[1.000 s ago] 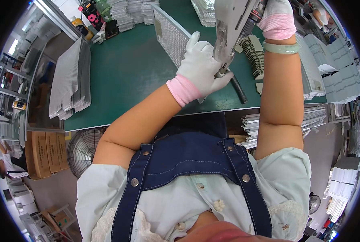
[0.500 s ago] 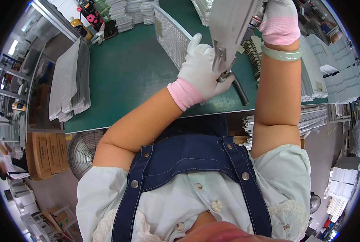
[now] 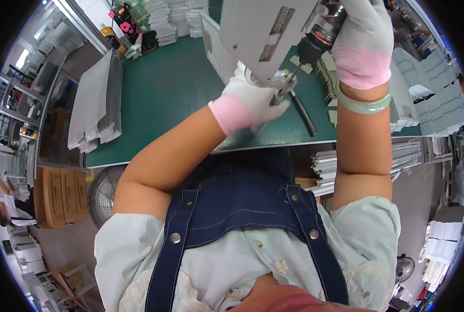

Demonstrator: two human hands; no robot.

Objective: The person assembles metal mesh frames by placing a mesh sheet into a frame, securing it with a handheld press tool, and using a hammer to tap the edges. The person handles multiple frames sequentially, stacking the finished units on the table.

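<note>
My left hand, in a white glove with a pink cuff, is closed around the lower end of a pale grey flat metal piece. That piece rises toward the top of the view and has a dark slotted strip along it. My right hand, gloved alike, grips a black and grey power drill. The drill's thin bit points down at a small metal fitting beside my left fingers; whether it touches cannot be made out. A dark tool handle lies on the table just right of my left hand.
The green table bears a stack of grey panels at left and a mesh panel behind my left hand. Small beige parts stand in a row at right, near white stacked pieces. A fan stands below left.
The drill has come down and left into view, its bit now near my left fingers. The metal piece has turned and shifted left, and my left hand has moved slightly left.
</note>
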